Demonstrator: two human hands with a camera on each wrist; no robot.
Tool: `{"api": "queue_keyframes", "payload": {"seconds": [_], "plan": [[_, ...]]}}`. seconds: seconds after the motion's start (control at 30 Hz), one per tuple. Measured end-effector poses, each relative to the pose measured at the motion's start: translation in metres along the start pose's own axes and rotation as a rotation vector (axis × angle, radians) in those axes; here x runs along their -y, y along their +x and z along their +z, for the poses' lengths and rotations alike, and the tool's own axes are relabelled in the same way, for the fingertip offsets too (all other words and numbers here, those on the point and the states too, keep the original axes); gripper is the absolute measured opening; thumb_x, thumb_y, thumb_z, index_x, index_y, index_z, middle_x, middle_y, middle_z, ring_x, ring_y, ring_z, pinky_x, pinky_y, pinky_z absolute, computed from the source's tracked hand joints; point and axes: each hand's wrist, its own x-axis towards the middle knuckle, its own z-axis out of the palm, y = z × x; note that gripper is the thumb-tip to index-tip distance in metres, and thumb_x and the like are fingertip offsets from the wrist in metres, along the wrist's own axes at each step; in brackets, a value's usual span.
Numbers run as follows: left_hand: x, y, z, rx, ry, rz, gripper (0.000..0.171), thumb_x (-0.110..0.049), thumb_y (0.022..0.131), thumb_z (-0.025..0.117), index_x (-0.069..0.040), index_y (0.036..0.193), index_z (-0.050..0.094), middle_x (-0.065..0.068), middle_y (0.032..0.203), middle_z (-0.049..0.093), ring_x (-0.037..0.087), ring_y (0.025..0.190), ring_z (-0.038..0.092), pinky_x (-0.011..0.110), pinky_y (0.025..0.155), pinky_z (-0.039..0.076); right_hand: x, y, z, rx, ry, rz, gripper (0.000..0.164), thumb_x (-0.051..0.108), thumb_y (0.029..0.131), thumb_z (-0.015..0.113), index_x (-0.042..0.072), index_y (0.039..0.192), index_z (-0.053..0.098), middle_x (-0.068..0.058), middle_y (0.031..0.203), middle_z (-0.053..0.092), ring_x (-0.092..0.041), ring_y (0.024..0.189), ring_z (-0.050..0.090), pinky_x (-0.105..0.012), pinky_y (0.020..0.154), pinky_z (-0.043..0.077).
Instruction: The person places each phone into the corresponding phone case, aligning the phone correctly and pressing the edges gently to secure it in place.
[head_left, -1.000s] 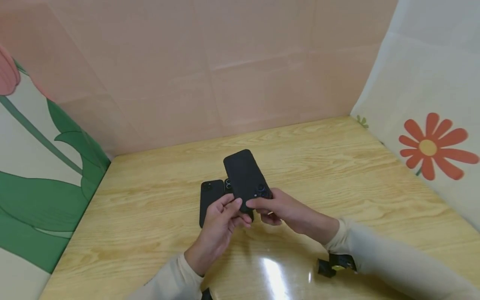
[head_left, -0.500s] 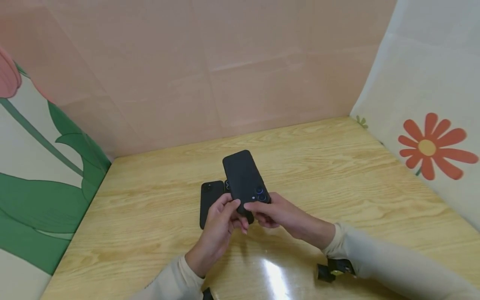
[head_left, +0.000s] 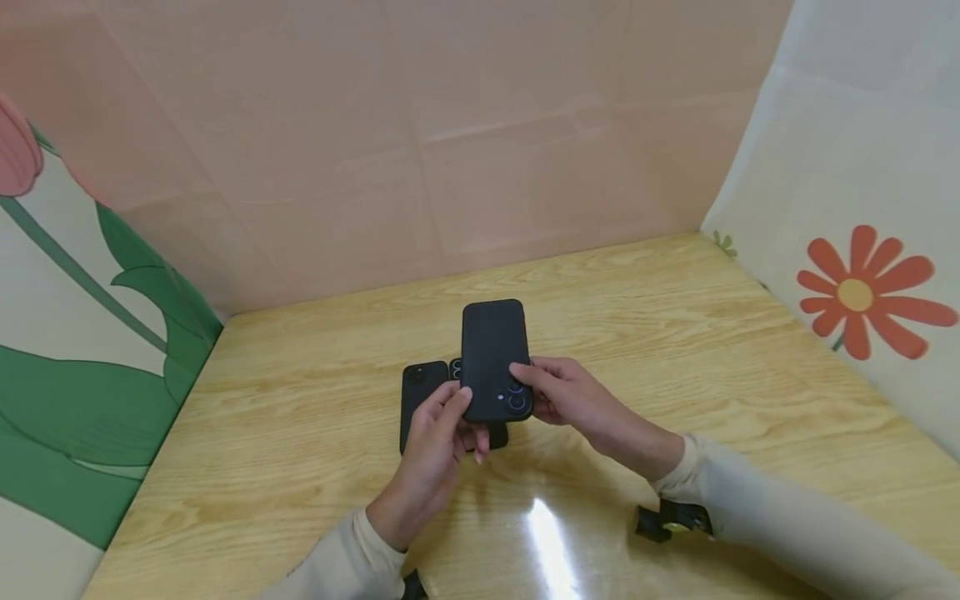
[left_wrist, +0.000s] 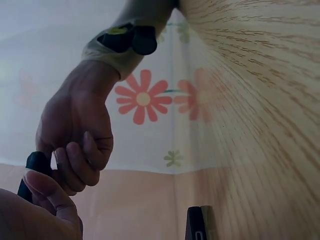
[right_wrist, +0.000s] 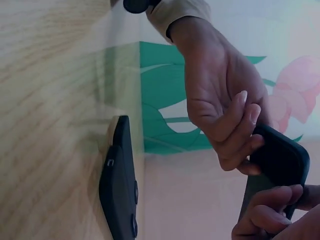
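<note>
A black smartphone (head_left: 489,346) is held above the table, its back with two lenses facing up and the lens end toward the person. My left hand (head_left: 429,454) grips its lower left corner, thumb on the back. On the right edge my right hand (head_left: 581,404) pinches it, with the thumb flat on the back just above the lenses. In the right wrist view, the held phone (right_wrist: 284,156) shows its dark screen side between both hands. A second black phone (head_left: 422,393) lies on the table to the left. Beside it, a third phone (head_left: 498,435) is mostly hidden beneath the held one.
The wood-grain table (head_left: 637,317) carries a bright light reflection near its front. A pink sheet (head_left: 420,150) rises behind it. Flower-printed sheets flank both sides, one with a red flower (head_left: 855,296). A small dark camera (head_left: 675,518) is strapped to the right wrist.
The held phone has turned from leaning left to nearly straight, its far end swinging right. My right thumb has slid from its lower end up the back, and the right hand has risen slightly.
</note>
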Motion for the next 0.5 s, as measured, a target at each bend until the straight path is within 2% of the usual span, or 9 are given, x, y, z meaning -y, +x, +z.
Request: {"api": "queue_keyframes", "payload": {"seconds": [0.13,0.23,0.37,0.5], "plan": [[0.000,-0.001,0.000,0.027,-0.022,-0.006,0.036,-0.027,0.106,0.045,-0.006,0.135,0.049,-0.003,0.078,0.067,0.008,0.058,0.057,0.021,0.053,0.048,-0.002,-0.001,0.003,-0.019,0.066,-0.025,0.028,0.035,0.104,0.049,0.011,0.099,0.064,0.009,0.063,0.046,-0.006,0.057,0.039,-0.020,0.057,0.034],[0.002,-0.003,0.002,0.119,-0.091,0.007,0.042,-0.026,0.105,0.050,-0.010,0.142,0.041,-0.003,0.081,0.068,0.008,0.063,0.061,0.021,0.056,0.051,-0.004,-0.003,0.007,-0.040,0.121,-0.043,0.026,0.035,0.104,0.049,0.014,0.100,0.063,0.010,0.068,0.051,-0.006,0.062,0.044,-0.021,0.061,0.037],[0.006,-0.004,0.004,0.234,-0.166,0.026,0.052,-0.020,0.103,0.054,-0.015,0.149,0.031,-0.002,0.095,0.071,0.009,0.075,0.069,0.023,0.061,0.056,-0.006,-0.005,0.012,-0.053,0.167,-0.043,0.024,0.036,0.104,0.050,0.015,0.099,0.061,0.010,0.071,0.055,-0.005,0.065,0.048,-0.023,0.064,0.041],[0.006,-0.006,0.004,0.211,-0.185,0.030,0.049,-0.016,0.101,0.057,-0.009,0.146,0.038,0.000,0.098,0.073,0.010,0.077,0.072,0.024,0.065,0.059,-0.006,-0.005,0.013,-0.059,0.164,-0.030,0.024,0.035,0.103,0.051,0.017,0.092,0.062,0.008,0.065,0.050,-0.006,0.061,0.046,-0.023,0.061,0.039]]}}
